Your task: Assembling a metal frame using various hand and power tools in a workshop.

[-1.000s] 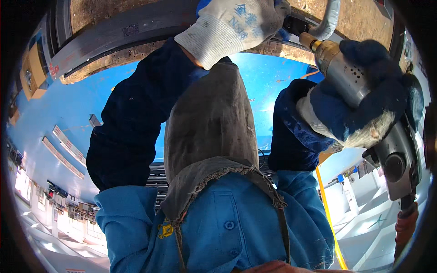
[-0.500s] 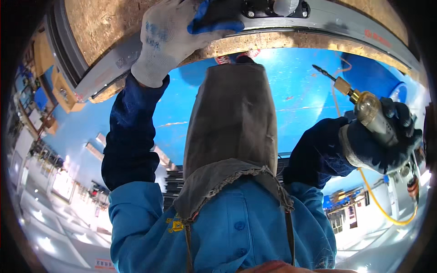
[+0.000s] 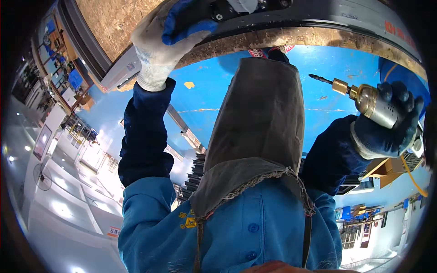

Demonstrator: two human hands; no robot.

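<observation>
My left hand, in a white knit glove with a blue-edged black palm, is at the top edge. Its thumb lies along a grey metal profile, and it grips the left end of a black fitting with screws. Part of its fingers is cut off by the edge of the picture. To the right, my right hand, in a dark glove, is closed round an air screwdriver with a metal body and a brass-coloured chuck. The bit points left and upward, apart from the profile.
The profile lies along a chipboard worktop, whose front edge curves across the top. Below it is a blue floor. A blue drum stands behind the screwdriver, and a yellow hose hangs below my right hand. A grey apron covers my front.
The whole view has turned and shifted a little. My left hand stays at the fitting, and the screwdriver, still in my right hand, now lies closer to level.
</observation>
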